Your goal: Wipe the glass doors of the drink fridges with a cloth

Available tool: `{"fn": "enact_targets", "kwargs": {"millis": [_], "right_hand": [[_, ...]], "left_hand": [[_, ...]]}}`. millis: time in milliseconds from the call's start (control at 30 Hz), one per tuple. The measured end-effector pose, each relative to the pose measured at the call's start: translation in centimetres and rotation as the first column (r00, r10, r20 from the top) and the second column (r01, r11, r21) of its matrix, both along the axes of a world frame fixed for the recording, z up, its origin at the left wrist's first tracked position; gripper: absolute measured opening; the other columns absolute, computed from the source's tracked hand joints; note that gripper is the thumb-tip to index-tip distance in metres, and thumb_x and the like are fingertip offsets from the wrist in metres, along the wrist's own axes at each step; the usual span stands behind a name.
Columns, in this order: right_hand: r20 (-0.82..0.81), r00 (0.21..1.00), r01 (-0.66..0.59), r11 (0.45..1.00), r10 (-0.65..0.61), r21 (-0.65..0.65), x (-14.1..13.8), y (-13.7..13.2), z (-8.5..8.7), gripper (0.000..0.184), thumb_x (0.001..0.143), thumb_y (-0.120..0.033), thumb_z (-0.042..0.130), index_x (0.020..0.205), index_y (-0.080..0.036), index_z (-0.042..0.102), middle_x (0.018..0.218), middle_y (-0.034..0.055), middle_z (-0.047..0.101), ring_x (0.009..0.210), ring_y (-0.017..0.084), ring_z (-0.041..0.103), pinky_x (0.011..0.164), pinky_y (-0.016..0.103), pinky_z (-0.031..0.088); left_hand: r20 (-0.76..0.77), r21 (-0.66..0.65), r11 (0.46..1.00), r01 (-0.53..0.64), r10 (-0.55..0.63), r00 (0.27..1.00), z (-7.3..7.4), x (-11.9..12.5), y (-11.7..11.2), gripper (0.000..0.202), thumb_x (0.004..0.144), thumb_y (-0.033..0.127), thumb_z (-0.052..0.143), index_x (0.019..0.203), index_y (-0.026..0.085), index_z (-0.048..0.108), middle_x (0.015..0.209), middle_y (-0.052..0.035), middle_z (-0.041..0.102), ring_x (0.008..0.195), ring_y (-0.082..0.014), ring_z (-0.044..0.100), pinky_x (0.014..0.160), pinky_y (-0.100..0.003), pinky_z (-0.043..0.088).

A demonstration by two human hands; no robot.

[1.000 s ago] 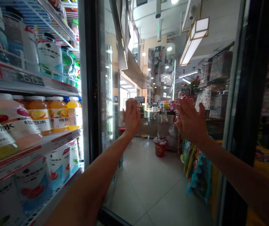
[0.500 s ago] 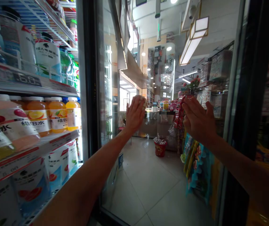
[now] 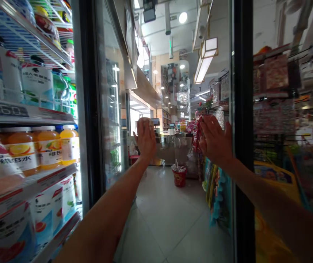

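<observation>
A glass door with a black frame [image 3: 242, 91] stands in front of me, the shop visible through its pane. My left hand [image 3: 146, 142] is raised against the pane left of centre, fingers upward and close together over a small pale cloth [image 3: 144, 121]. Only the cloth's edge shows around the fingertips. Farther right, near the frame, my right hand [image 3: 216, 140] lies against the glass, its fingers stretched out and thumb apart, holding nothing.
Close on my left are cooler shelves with orange drink bottles [image 3: 48, 148], cartons [image 3: 48, 210] and larger bottles [image 3: 37, 80]. Beyond the glass, a red bucket [image 3: 179, 178] sits on the tiled floor [image 3: 159, 226]. Hanging packets [image 3: 274, 117] are at the right.
My left hand has moved left across the pane with the cloth. The view has turned right, so the door frame and shelves sit farther left. My right hand stays against the glass.
</observation>
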State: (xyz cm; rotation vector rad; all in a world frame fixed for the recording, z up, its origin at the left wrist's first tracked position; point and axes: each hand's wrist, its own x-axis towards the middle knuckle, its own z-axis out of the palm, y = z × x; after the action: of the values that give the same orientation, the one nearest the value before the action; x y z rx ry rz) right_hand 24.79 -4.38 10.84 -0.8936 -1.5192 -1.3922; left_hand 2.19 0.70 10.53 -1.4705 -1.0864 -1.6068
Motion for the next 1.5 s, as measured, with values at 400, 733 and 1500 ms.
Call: {"fn": "enact_targets", "kwargs": {"millis": [400,733,1500], "right_hand": [[0.008,0.999,-0.039,0.999,0.039,0.012,1.8,-0.1,-0.2,0.05,0.083,-0.022,0.038,0.132,-0.012,0.039,0.138,0.0121,0.041,0.131,0.023,0.031,0.108,0.049,0.017],[0.007,1.0,-0.03,0.999,0.03,-0.016,2.0,-0.4,-0.1,0.053,0.082,-0.021,0.036,0.135,-0.013,0.035,0.14,0.0124,0.039,0.133,0.024,0.029,0.107,0.051,0.018],[0.06,0.998,-0.01,0.999,0.013,-0.041,-5.5,1.0,-5.1,0.055,0.083,-0.022,0.037,0.138,-0.016,0.03,0.141,0.0099,0.038,0.132,0.024,0.031,0.108,0.049,0.019]], "left_hand": [[0.006,-0.017,1.0,-0.011,0.011,1.0,-0.2,3.4,-1.2,0.048,0.092,0.029,0.024,0.138,0.017,0.029,0.146,-0.0118,0.026,0.138,-0.0226,0.016,0.11,-0.05,0.014],[-0.189,0.082,0.996,0.02,-0.004,0.982,-2.3,2.4,-0.4,0.047,0.091,0.03,0.029,0.137,0.022,0.031,0.144,-0.0091,0.032,0.137,-0.0185,0.018,0.112,-0.047,0.007],[-0.535,0.12,0.986,0.114,-0.033,0.844,-13.0,-4.1,1.4,0.044,0.088,0.028,0.041,0.132,0.027,0.04,0.137,-0.0037,0.044,0.137,-0.0154,0.019,0.114,-0.041,0.0]]}}
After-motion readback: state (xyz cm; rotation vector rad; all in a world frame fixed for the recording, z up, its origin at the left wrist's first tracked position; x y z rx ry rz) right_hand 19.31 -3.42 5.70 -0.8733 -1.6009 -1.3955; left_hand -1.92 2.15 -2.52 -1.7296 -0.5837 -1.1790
